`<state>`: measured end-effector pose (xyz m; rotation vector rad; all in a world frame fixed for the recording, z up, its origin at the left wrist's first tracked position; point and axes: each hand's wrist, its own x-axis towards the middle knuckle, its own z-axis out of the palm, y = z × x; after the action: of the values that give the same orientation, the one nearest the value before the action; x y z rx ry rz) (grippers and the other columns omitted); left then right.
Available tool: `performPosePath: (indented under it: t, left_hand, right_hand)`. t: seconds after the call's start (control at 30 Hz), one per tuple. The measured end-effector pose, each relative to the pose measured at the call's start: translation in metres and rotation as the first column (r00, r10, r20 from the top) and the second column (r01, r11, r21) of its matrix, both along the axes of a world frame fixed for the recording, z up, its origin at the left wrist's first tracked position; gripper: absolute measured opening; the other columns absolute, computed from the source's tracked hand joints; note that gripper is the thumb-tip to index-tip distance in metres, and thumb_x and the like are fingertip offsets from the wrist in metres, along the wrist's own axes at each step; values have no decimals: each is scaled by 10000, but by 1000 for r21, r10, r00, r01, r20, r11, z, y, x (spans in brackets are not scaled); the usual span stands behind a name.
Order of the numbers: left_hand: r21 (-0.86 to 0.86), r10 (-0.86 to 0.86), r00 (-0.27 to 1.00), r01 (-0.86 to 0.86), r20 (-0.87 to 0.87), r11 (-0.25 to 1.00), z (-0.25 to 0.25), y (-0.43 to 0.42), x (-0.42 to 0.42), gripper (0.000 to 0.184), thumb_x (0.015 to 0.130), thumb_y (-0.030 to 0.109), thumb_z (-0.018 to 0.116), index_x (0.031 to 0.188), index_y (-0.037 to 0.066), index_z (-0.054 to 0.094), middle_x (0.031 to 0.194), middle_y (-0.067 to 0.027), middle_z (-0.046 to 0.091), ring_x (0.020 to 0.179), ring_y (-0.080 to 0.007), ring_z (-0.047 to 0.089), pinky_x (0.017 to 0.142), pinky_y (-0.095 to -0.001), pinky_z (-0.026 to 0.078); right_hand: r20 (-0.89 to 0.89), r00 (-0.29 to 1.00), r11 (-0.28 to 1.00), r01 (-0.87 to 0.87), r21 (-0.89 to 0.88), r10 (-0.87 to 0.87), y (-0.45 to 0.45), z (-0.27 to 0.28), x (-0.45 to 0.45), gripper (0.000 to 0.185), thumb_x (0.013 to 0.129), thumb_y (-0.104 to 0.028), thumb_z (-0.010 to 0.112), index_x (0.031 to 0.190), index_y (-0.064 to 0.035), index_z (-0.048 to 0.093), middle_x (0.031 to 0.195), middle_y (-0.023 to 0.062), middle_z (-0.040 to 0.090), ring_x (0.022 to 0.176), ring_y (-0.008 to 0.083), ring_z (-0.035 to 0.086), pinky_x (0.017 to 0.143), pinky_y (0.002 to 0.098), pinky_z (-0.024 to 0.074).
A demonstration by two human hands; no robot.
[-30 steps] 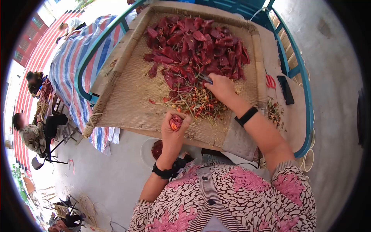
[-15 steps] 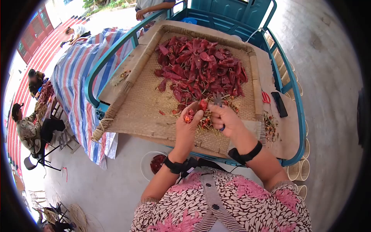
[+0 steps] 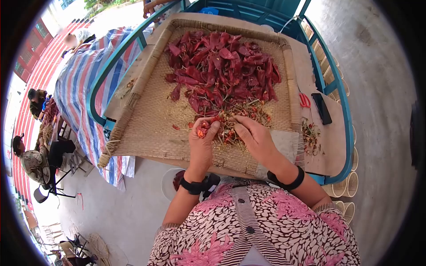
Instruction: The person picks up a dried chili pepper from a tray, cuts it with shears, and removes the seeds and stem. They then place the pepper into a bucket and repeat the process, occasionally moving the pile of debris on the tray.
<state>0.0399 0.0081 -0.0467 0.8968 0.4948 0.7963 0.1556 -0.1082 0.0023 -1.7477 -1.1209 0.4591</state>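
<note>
Head view: left hand (image 3: 200,146) cups peppers (image 3: 203,129) above the tray (image 3: 148,131); steady them close to the right hand (image 3: 258,139), which pinches narrowly, contents hidden

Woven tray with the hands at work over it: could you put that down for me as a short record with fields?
Tray: woven, with a raised rim
Far part: heaped dark red peppers
Near part: loose stems and red scraps
Left hand: closed around red pepper pieces
Right hand: fingertips close to the left hand; anything held is unclear
Right of tray: black phone, red handle loops
Below near edge: pale container, dark red contents
</note>
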Motion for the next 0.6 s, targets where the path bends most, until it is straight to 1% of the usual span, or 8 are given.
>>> performPosePath:
  t: [0.03,0.13,0.17,0.27,0.33,0.43,0.53,0.6]
  left_hand:
    - [-5,-2,1000,2,-1,1000,0,1,1,166,883,103,693,1011,36,610,906,-4,644,791,-80,603,722,-217,481]
    - [-52,-7,1000,8,14,999,4,-2,3,145,887,90,679,1008,47,612,868,-5,647,774,-87,606,687,-228,471]
    - [-70,-7,1000,8,24,998,5,-3,4,140,889,84,672,1012,51,614,851,-5,649,765,-91,607,671,-234,466]
    - [-62,-38,999,39,22,997,0,0,5,144,889,68,666,1021,48,611,859,-4,643,770,-91,607,673,-235,469]
    - [-19,-46,999,46,-4,999,-2,2,5,144,889,57,663,1021,46,608,868,-3,635,771,-90,605,675,-238,472]
    - [30,-72,996,73,-52,997,-6,6,2,149,885,44,665,1021,45,604,887,1,618,783,-82,588,688,-235,469]
    - [100,-93,990,104,-103,990,-5,10,-1,154,881,40,673,1018,46,601,903,6,604,804,-72,561,713,-224,457]
    - [131,-105,986,122,-129,984,-6,10,-3,155,879,39,676,1014,45,600,910,9,598,817,-68,545,729,-216,447]
  right_hand:
    - [92,995,998,33,54,-38,0,-4,-1,441,927,-363,586,1184,-4,597,897,157,630,827,299,632,717,364,479]
    - [173,985,997,35,-71,-22,2,8,2,425,899,-345,613,1171,-19,627,919,170,640,848,320,635,721,370,480]
    - [175,984,996,39,-85,-23,2,9,2,423,893,-342,619,1174,-26,627,914,163,642,843,316,637,721,370,482]
    - [194,981,991,48,-123,-23,4,10,5,418,880,-336,634,1177,-42,632,906,146,646,831,305,642,718,367,486]
    - [219,975,988,59,-146,-26,4,9,6,413,874,-336,642,1171,-49,638,910,139,649,828,301,643,715,363,487]
    - [149,989,977,34,-211,-2,5,12,9,400,875,-337,644,1153,-49,650,930,137,657,829,291,645,716,355,487]
    - [43,999,988,-10,-155,17,7,-1,14,396,874,-338,648,1140,-45,657,935,142,666,827,276,651,718,345,486]
    - [57,998,980,-13,-198,25,8,-1,13,396,880,-337,646,1133,-33,655,914,128,671,823,249,655,721,333,485]
